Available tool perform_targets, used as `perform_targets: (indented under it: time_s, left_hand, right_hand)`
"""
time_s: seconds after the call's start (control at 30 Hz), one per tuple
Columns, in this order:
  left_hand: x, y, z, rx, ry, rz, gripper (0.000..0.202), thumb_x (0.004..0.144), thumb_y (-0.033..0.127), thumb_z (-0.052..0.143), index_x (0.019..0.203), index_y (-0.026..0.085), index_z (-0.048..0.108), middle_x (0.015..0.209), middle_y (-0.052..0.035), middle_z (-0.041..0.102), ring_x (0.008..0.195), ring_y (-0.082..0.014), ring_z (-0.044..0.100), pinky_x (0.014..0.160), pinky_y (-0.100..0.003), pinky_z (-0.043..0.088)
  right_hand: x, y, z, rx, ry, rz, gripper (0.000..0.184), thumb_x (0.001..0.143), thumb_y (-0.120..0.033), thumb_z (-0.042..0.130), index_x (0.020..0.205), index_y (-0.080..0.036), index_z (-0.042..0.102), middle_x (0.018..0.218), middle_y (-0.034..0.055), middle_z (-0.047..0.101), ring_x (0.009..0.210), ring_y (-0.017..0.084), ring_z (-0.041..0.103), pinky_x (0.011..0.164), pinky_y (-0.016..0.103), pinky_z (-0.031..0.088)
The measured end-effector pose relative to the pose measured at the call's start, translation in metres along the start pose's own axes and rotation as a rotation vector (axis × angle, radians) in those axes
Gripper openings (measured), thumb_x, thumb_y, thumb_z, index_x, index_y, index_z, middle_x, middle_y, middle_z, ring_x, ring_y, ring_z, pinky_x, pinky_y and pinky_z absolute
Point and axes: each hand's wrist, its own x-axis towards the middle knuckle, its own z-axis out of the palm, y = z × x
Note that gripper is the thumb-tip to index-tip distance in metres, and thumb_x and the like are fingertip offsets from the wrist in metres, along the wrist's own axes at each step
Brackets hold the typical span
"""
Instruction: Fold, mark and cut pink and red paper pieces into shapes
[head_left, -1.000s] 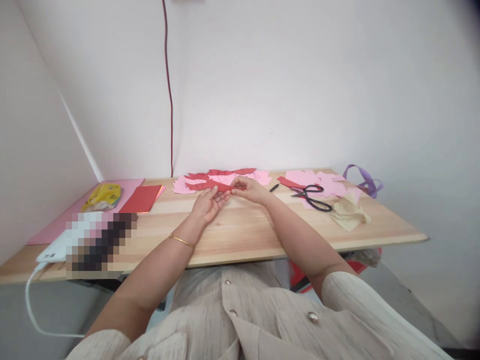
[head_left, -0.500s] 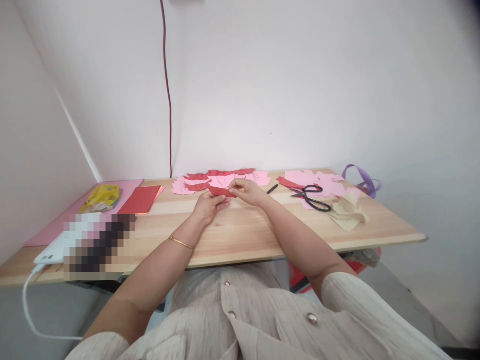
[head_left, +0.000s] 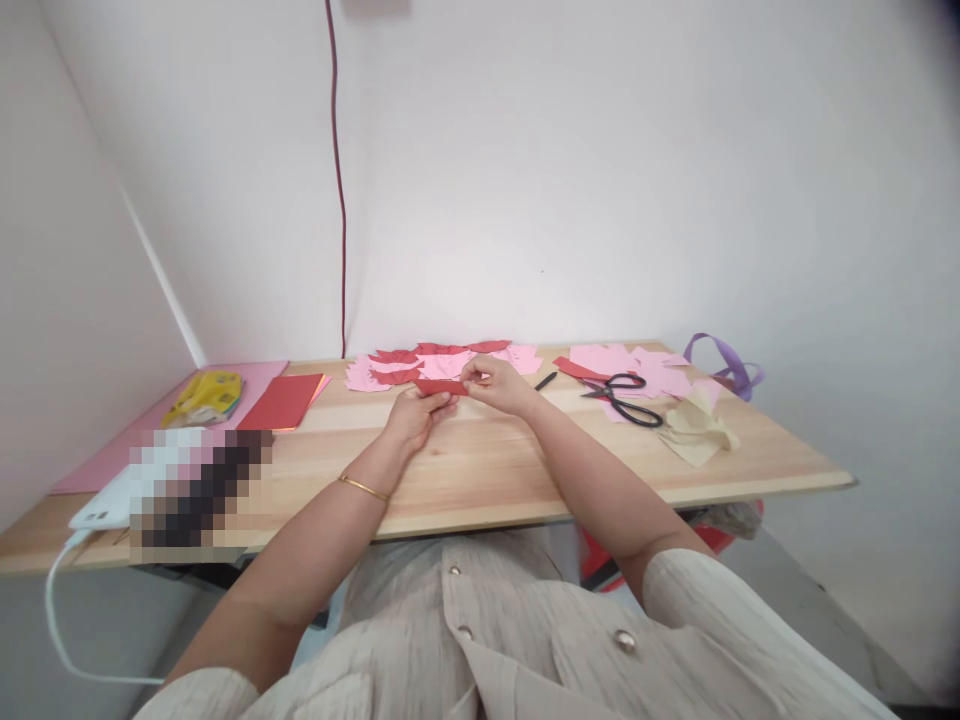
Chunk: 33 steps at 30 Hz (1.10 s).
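Note:
Both hands meet over the middle of the wooden table (head_left: 480, 470). My left hand (head_left: 416, 415) and my right hand (head_left: 499, 385) each pinch an end of a small red paper piece (head_left: 442, 387), held just above the tabletop. Fingers of both hands are closed on it. Right behind the hands lies a spread of pink and red paper cutouts (head_left: 442, 360). A gold bangle sits on my left wrist.
Black scissors (head_left: 622, 395) lie on pink paper sheets (head_left: 637, 365) at the right, beside a cream paper scrap (head_left: 694, 430) and a purple ribbon (head_left: 724, 365). A black pen (head_left: 546, 380) lies nearby. At left are a red paper stack (head_left: 281, 400), a yellow packet (head_left: 206, 395) and a white device (head_left: 101, 505).
My left hand, earlier lying open and flat under the red piece, has closed its fingers on it. Both hands lifted the piece slightly off the table.

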Motion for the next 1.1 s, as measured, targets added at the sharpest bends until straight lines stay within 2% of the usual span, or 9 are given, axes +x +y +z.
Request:
perform_targets:
  time_s: [0.2, 0.33, 0.6, 0.73, 0.93, 1.1]
  left_hand:
    - [0.001, -0.002, -0.001, -0.019, 0.012, -0.02, 0.022, 0.057, 0.007, 0.076, 0.077, 0.01, 0.068, 0.081, -0.0078, 0.071, 0.075, -0.0163, 0.067, 0.075, -0.031, 0.056]
    - [0.003, -0.003, -0.002, -0.025, 0.018, -0.03, 0.022, 0.057, 0.005, 0.075, 0.077, 0.011, 0.069, 0.08, -0.0071, 0.071, 0.074, -0.0156, 0.067, 0.075, -0.031, 0.056]
    - [0.002, -0.004, -0.002, -0.002, 0.05, -0.037, 0.023, 0.055, 0.006, 0.077, 0.077, 0.011, 0.07, 0.079, -0.0077, 0.072, 0.072, -0.0152, 0.067, 0.073, -0.03, 0.056]
    - [0.002, -0.005, -0.002, 0.023, 0.063, -0.032, 0.027, 0.053, 0.008, 0.079, 0.078, 0.011, 0.07, 0.08, -0.0075, 0.072, 0.072, -0.0154, 0.067, 0.071, -0.03, 0.056]
    - [0.003, -0.006, -0.003, 0.115, 0.053, 0.022, 0.026, 0.052, 0.013, 0.081, 0.075, 0.01, 0.07, 0.073, -0.0074, 0.071, 0.065, -0.0148, 0.065, 0.065, -0.028, 0.056]
    - [0.003, -0.006, -0.003, 0.134, 0.044, 0.016, 0.024, 0.053, 0.014, 0.08, 0.074, 0.009, 0.07, 0.07, -0.0069, 0.07, 0.063, -0.015, 0.065, 0.063, -0.029, 0.056]
  right_hand:
    - [0.001, 0.01, 0.005, -0.087, 0.026, -0.113, 0.004, 0.071, -0.015, 0.059, 0.074, -0.017, 0.06, 0.075, 0.0013, 0.06, 0.07, 0.013, 0.053, 0.066, 0.025, 0.041]
    - [0.001, 0.013, 0.009, -0.195, 0.006, -0.15, 0.005, 0.072, -0.013, 0.058, 0.073, -0.018, 0.06, 0.077, 0.0022, 0.062, 0.074, 0.014, 0.055, 0.07, 0.026, 0.038]
    - [-0.004, 0.002, 0.016, -0.469, 0.015, -0.164, 0.006, 0.076, -0.013, 0.055, 0.076, -0.017, 0.059, 0.084, 0.0049, 0.064, 0.082, 0.018, 0.054, 0.076, 0.031, 0.027]
    - [-0.005, 0.0, 0.019, -0.431, 0.007, -0.135, 0.004, 0.076, -0.014, 0.055, 0.075, -0.017, 0.057, 0.081, 0.0043, 0.063, 0.079, 0.017, 0.053, 0.075, 0.03, 0.029]
    - [-0.004, 0.004, 0.021, -0.219, 0.007, -0.069, 0.004, 0.077, -0.018, 0.055, 0.08, -0.017, 0.058, 0.072, 0.0005, 0.059, 0.063, 0.012, 0.048, 0.064, 0.025, 0.034]
    - [-0.004, 0.005, 0.019, -0.176, 0.009, -0.078, 0.004, 0.08, -0.019, 0.055, 0.079, -0.017, 0.058, 0.077, 0.0026, 0.06, 0.071, 0.014, 0.051, 0.067, 0.026, 0.038]
